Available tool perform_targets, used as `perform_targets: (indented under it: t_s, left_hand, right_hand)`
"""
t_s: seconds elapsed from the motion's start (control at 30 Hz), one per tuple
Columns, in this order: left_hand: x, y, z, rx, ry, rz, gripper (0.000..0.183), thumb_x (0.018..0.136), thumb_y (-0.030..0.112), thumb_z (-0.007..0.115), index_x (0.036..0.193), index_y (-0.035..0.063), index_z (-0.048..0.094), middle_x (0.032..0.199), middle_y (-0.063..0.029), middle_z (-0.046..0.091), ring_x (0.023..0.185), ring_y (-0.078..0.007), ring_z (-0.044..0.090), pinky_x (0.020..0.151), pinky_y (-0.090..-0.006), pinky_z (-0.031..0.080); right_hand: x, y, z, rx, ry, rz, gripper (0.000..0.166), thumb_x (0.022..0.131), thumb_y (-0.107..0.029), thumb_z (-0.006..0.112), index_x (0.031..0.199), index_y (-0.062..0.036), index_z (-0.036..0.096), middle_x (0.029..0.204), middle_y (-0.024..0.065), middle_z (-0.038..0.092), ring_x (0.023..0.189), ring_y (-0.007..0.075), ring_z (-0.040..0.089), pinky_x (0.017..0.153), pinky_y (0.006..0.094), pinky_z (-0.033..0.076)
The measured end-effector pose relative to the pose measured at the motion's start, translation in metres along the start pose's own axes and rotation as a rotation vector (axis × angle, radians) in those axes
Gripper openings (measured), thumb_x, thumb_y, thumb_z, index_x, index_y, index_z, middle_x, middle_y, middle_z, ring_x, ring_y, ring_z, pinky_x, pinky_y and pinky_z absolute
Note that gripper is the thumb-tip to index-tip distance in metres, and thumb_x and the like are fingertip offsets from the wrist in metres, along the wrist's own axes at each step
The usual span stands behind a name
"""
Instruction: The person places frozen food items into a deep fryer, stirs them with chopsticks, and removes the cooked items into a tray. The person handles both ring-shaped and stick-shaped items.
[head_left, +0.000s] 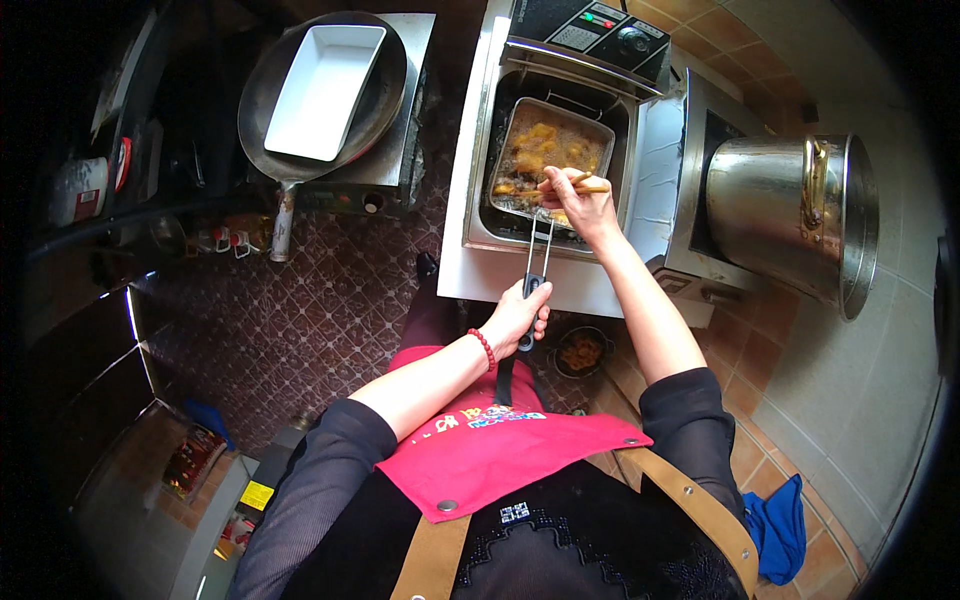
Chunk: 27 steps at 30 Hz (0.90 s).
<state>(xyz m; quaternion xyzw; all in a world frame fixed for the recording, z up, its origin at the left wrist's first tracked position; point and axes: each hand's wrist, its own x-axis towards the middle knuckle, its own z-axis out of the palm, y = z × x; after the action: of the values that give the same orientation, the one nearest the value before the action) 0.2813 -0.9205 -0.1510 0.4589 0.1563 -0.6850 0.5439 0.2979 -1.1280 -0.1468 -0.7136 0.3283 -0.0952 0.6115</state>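
Observation:
My left hand (517, 319) is closed around the black handle of a fryer basket (553, 105), near the front of the deep fryer (480, 169). The basket sits in the fryer's well, in bubbling oil. Golden pieces of frying food (541, 142) float inside it. My right hand (581, 202) is over the basket's near edge and grips wooden chopsticks (592, 190), whose tips point left into the food. Which kind of food it is, I cannot tell.
To the left a wok (251, 124) on a metal stove holds a white rectangular tray (326, 90). A large steel stockpot (780, 217) stands on a cooker at the right. Below the fryer, a round container of brownish food (581, 352) rests on the floor.

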Motion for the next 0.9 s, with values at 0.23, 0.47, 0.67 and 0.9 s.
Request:
perform_targets:
  t_s: [0.23,0.47,0.67,0.9]
  left_hand:
    - [0.005,-0.002,-0.008,0.001,0.000,0.014,0.020,0.101,0.029,0.061,0.097,0.0127,0.051,0.068,0.0012,0.054,0.052,-0.0085,0.050,0.046,-0.0259,0.045]
    - [0.006,-0.003,-0.005,0.050,-0.007,0.000,0.020,0.101,0.030,0.061,0.098,0.0123,0.052,0.069,0.0005,0.056,0.054,-0.0096,0.053,0.048,-0.0267,0.048]
    - [0.008,-0.006,-0.011,0.026,-0.013,0.013,0.022,0.101,0.031,0.062,0.097,0.0118,0.052,0.070,0.0004,0.056,0.055,-0.0100,0.053,0.050,-0.0273,0.049]
    - [0.004,-0.001,-0.008,0.053,0.019,0.015,0.023,0.100,0.031,0.063,0.099,0.0112,0.052,0.070,0.0013,0.054,0.055,-0.0092,0.051,0.050,-0.0261,0.047]
  right_hand:
    - [-0.026,-0.034,-0.026,-0.019,0.147,-0.291,0.024,0.101,-0.016,0.062,0.089,0.0024,0.073,0.078,0.0088,0.073,0.066,0.0118,0.069,0.059,0.0255,0.056]
    - [0.000,-0.026,-0.027,-0.339,0.282,-0.566,0.022,0.100,-0.017,0.060,0.093,-0.0011,0.073,0.091,0.0130,0.074,0.082,0.0206,0.073,0.069,0.0310,0.059]
    - [-0.042,-0.021,-0.012,-0.305,0.156,-0.442,0.032,0.104,-0.021,0.056,0.094,0.0046,0.072,0.086,0.0123,0.074,0.076,0.0171,0.072,0.069,0.0282,0.059]
    - [-0.032,-0.056,-0.056,-0.199,0.373,-0.358,0.029,0.102,-0.022,0.060,0.092,0.0002,0.074,0.079,0.0087,0.073,0.065,0.0134,0.070,0.057,0.0252,0.058]
